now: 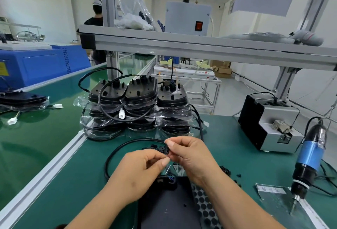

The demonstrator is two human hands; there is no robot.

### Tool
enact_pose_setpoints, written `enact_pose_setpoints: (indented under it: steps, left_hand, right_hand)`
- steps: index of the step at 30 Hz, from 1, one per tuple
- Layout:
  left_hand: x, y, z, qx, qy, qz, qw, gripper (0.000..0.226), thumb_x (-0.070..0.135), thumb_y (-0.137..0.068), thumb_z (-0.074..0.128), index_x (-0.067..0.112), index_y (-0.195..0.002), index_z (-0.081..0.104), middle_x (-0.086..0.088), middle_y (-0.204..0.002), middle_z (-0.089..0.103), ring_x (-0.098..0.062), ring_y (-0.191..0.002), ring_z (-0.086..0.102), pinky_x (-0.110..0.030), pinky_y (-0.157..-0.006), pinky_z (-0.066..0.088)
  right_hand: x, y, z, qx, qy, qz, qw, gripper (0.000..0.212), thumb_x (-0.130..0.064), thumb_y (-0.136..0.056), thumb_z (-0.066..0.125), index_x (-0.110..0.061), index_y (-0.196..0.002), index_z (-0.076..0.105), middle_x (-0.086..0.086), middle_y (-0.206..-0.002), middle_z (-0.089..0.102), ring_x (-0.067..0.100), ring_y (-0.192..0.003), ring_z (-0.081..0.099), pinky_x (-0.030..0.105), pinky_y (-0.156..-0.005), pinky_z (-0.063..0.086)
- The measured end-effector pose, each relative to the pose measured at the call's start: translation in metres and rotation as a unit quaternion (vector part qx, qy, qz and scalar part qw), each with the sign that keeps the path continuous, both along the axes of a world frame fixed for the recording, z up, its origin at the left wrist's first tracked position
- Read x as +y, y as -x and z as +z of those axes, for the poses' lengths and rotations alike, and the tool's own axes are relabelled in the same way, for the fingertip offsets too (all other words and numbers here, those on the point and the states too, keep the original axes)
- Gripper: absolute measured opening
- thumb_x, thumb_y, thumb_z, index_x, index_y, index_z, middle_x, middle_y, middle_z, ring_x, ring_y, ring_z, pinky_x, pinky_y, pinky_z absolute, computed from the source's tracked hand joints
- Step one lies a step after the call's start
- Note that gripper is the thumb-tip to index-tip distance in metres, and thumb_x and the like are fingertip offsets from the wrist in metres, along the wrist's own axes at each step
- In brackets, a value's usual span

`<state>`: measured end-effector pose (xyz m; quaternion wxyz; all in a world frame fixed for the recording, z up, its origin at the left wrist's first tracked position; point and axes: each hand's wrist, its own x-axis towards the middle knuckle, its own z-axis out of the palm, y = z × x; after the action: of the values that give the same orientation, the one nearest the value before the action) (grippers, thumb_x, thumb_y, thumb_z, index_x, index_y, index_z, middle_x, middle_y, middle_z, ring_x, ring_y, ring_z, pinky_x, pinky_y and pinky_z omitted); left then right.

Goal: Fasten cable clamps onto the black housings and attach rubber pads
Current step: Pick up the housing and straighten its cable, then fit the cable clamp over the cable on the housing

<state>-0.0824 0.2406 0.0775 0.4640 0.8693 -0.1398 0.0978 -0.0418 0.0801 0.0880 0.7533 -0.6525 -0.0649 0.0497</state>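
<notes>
My left hand (140, 172) and my right hand (189, 154) meet above the green mat, and both pinch a small black cable clamp (166, 149) between thumb and fingers. A black housing (167, 203) lies flat under my wrists at the near edge, with wires at its top end. Its black cable (116, 153) loops away to the left and back behind my hands. A sheet of round black rubber pads (205, 205) lies beside the housing on the right, partly under my right forearm.
Three stacks of bagged black housings (138, 104) stand behind my hands. An electric screwdriver (308, 161) hangs at the right over a foil sheet (280, 203). A grey screw feeder (269, 124) sits at the back right. Loose small black parts (227, 170) lie right of my hand.
</notes>
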Motion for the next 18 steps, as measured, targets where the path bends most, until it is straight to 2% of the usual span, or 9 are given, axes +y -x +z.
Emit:
enact_pose_setpoints:
  steps: [4,7,13,18]
  left_hand:
    - [-0.005,-0.004,-0.005,0.029,0.048,0.016,0.998,0.008,0.037,-0.086,0.066,0.039,-0.078,0.068,-0.001,-0.073,0.070,-0.023,-0.073,0.065,-0.041,-0.074,0.054]
    - [-0.003,-0.004,-0.010,0.067,0.069,0.010,0.995,0.014,0.027,-0.088,0.066,0.029,-0.075,0.070,-0.005,-0.076,0.071,-0.027,-0.078,0.065,-0.043,-0.078,0.054]
    - [-0.001,-0.002,-0.012,0.074,0.086,0.019,0.993,0.012,0.021,-0.089,0.065,0.023,-0.079,0.071,0.003,-0.078,0.073,-0.008,-0.071,0.067,-0.024,-0.072,0.055]
    - [-0.002,-0.002,-0.013,0.081,0.108,0.020,0.991,0.012,0.022,-0.089,0.065,0.023,-0.080,0.072,0.002,-0.079,0.073,-0.007,-0.073,0.068,-0.024,-0.073,0.055]
  right_hand:
    - [0.005,0.009,-0.005,-0.015,-0.005,-0.014,1.000,0.005,-0.004,-0.087,0.068,-0.006,-0.086,0.072,-0.003,-0.061,0.065,0.005,-0.056,0.060,0.017,-0.059,0.050]
    - [0.006,0.012,-0.007,-0.011,-0.024,-0.016,1.000,0.006,-0.003,-0.086,0.068,-0.007,-0.084,0.072,-0.002,-0.062,0.065,0.007,-0.055,0.059,0.017,-0.059,0.051]
    - [0.005,0.014,-0.006,-0.005,-0.047,0.000,0.999,0.005,-0.002,-0.085,0.068,-0.006,-0.086,0.071,-0.001,-0.064,0.068,0.007,-0.058,0.063,0.016,-0.060,0.051]
    - [0.005,0.015,-0.007,-0.021,-0.028,0.012,0.999,0.011,-0.002,-0.085,0.069,-0.011,-0.082,0.074,0.000,-0.066,0.069,0.007,-0.059,0.063,0.017,-0.062,0.052]
